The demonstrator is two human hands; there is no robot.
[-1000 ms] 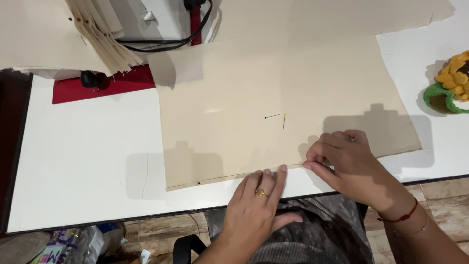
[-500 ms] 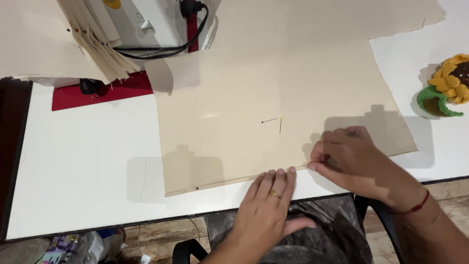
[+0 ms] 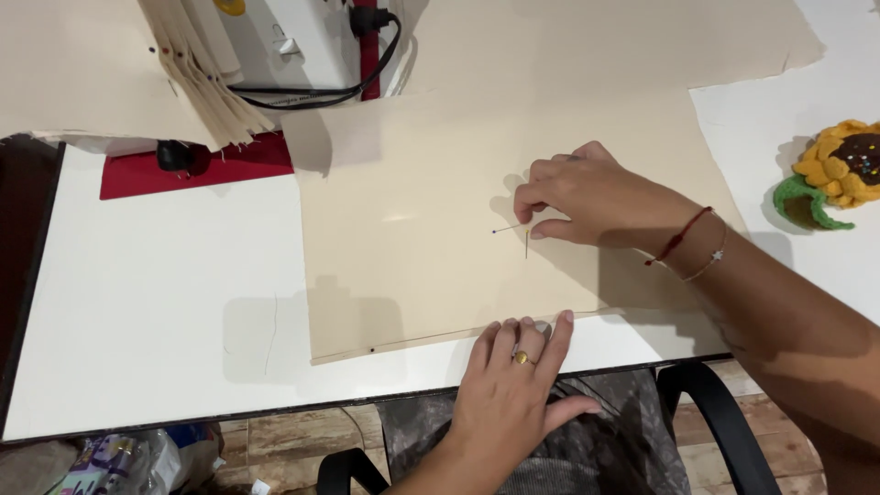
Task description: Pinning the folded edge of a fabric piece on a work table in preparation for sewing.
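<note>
- The right hand [image 3: 587, 197] rests on the cream cloth [image 3: 440, 266], its fingers [image 3: 536, 213] pinched around a thin pin [image 3: 510, 228] with a small dark head, which lies flat on the cloth
- A second pin [image 3: 527, 244] lies just below the fingertips, at a right angle to the first
- The left hand [image 3: 513, 385] lies flat with its fingers [image 3: 559, 332] spread and released, pressing the folded near edge of the cloth; a gold ring [image 3: 521, 357] sits on one finger
- The right wrist wears a red string [image 3: 678, 236] and a thin bracelet [image 3: 710, 261]
- The cloth spreads across a white worktop [image 3: 156, 302], its near hem running close to the front edge
- At the far side stands a white sewing machine [image 3: 284, 41] with a black cable [image 3: 367, 78], beside a stack of cream cloth pieces [image 3: 197, 73] and a red mat [image 3: 211, 165]
- A sunflower-shaped pincushion [image 3: 839, 174] sits on the worktop at the far right
- Below the front edge show a wooden floor [image 3: 293, 440] and a black chair arm [image 3: 724, 422]
</note>
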